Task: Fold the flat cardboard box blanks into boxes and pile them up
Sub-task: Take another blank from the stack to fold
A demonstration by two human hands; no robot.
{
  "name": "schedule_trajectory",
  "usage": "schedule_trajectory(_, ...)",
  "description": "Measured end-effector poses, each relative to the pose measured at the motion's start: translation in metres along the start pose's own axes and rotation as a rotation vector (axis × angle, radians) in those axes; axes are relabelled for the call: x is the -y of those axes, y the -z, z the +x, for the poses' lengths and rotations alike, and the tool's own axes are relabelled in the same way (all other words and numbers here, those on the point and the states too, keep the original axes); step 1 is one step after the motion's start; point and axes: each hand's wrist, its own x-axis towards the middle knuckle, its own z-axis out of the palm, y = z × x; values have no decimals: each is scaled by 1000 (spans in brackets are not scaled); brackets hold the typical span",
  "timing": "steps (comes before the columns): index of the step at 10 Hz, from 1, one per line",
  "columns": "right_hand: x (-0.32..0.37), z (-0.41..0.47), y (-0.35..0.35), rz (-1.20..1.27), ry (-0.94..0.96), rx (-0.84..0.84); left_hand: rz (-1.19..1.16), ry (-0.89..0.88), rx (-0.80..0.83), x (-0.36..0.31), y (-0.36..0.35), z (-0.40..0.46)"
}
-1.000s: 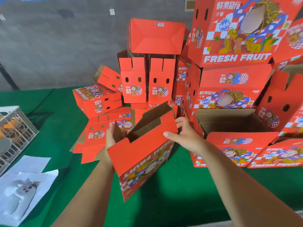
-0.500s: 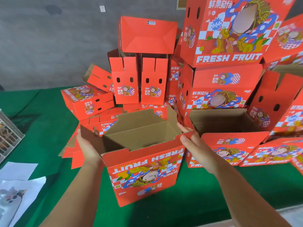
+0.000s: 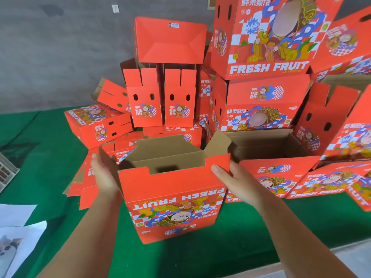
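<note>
Stacked red boxes are blocking the far and right sides. Flat blanks are occupying the left. Green table nearside is lying open.

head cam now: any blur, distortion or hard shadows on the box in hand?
Head view: the held box and both hands, left hand and right hand, are sharp; wide-angle bending tilts the stacked boxes at top right; soft, even light, with a diffuse shadow on the green cloth below the box; papers at lower left look smeared.
</note>
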Motion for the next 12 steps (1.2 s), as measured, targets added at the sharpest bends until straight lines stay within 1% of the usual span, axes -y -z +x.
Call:
schedule_trajectory(1,-6,9,-18,-181,-78,-254,789,172,228,8,3,-19)
schedule_trajectory(2,-5,18,-23,-263,-116,-337,1012,186,367,1,-9,-18)
schedule_trajectory(3,-9,30,-18,-273,-165,-318,1113,-24,447,-2,0,-3)
schedule_trajectory(4,-15,31,-17,-258,-179,-325,1201,-41,538,-10,7,0)
schedule_trajectory(5,-16,27,-20,-133,-140,-318,1368,-31,563,-18,5,-3)
schedule_trajectory(6,-17,29,-22,-192,-79,-379,1499,-30,550,-23,0,-9)
schedule_trajectory(7,-13,30,-31,-290,189,-435,1606,-45,606,-14,1,-15)
schedule_trajectory(8,-9,23,-42,-176,272,-333,1714,-97,577,4,9,-12)
schedule_trajectory(9,-14,13,-54,-263,290,-301,1880,-207,378,21,19,-12)
schedule_trajectory(10,-16,12,-56,-391,290,-292,1954,-254,326,26,23,-10)
schedule_trajectory(11,-11,13,-52,-424,204,-197,1961,-370,315,30,26,-7)
schedule_trajectory(12,-7,17,-47,-464,172,-149,1817,-506,317,33,31,-7)
